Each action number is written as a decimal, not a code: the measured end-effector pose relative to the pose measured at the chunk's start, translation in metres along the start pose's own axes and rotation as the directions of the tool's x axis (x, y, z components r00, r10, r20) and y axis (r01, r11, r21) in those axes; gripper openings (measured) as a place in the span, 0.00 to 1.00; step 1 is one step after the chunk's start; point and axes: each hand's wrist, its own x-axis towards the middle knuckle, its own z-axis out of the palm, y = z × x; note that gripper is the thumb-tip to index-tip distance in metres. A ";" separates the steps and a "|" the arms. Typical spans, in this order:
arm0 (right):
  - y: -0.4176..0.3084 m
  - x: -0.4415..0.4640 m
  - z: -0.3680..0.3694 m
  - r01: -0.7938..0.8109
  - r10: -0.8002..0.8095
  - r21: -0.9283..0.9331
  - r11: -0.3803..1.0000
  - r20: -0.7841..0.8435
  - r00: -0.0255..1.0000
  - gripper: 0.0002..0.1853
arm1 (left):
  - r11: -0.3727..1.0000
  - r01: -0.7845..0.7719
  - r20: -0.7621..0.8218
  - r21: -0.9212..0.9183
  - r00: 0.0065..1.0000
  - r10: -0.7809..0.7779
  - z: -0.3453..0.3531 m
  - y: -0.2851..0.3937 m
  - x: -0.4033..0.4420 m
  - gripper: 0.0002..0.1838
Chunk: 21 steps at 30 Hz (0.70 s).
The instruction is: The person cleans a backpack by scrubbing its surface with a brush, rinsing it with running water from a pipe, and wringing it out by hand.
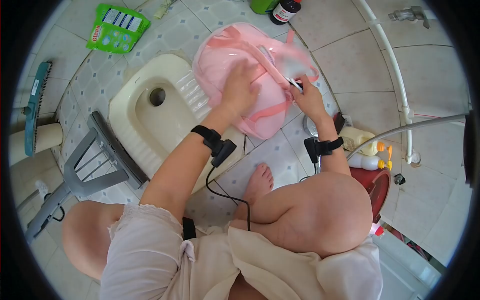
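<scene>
A pink backpack (220, 55) lies across the edge of a white squat toilet (125, 120) and the tiled floor. My left hand (242, 87) rests on the bag's front panel, its fingers spread and somewhat blurred. At the bag's right side, my right hand (309, 97) is closed around a small white and black object (295, 84), whose kind I cannot make out. Pink straps (265, 114) hang beside both hands, and a blurred pale patch of the bag shows just above the right one. Each wrist wears a black strapped device.
A green cleaning pouch (118, 28) lies at the upper left; a dark bottle (285, 11) stands at the top. A grey squeegee-like mop (100, 155) and teal brush (36, 107) are at left. Pump bottles (367, 161), a red basin (375, 187) and a hose (400, 127) are at right.
</scene>
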 end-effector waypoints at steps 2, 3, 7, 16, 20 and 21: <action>-0.007 -0.003 0.003 -0.073 0.075 0.016 0.997 -0.107 0.991 0.28 | 0.984 -0.016 0.188 0.178 0.982 -0.018 0.000 0.014 -0.013 0.39; -0.004 -0.013 -0.005 -0.098 0.096 -0.018 0.995 -0.082 0.992 0.28 | 0.990 0.010 0.198 0.139 0.980 -0.038 0.018 0.020 -0.021 0.39; -0.013 -0.002 -0.007 -0.120 0.133 0.203 0.972 -0.056 0.989 0.23 | 0.997 0.062 0.057 0.040 0.996 -0.064 0.015 0.024 0.011 0.27; 0.022 -0.023 0.012 -0.234 0.497 0.832 0.503 -0.057 0.866 0.15 | 0.892 0.257 0.290 -0.372 0.945 -0.151 0.088 0.095 0.176 0.18; 0.031 -0.037 0.013 -0.273 0.559 0.902 0.333 0.045 0.828 0.15 | 0.956 0.143 0.335 -0.255 0.941 -0.052 0.133 0.111 0.237 0.21; 0.035 -0.039 0.016 -0.286 0.568 0.904 0.319 0.059 0.821 0.15 | 0.980 0.070 0.386 -0.188 0.923 0.008 0.137 0.119 0.246 0.21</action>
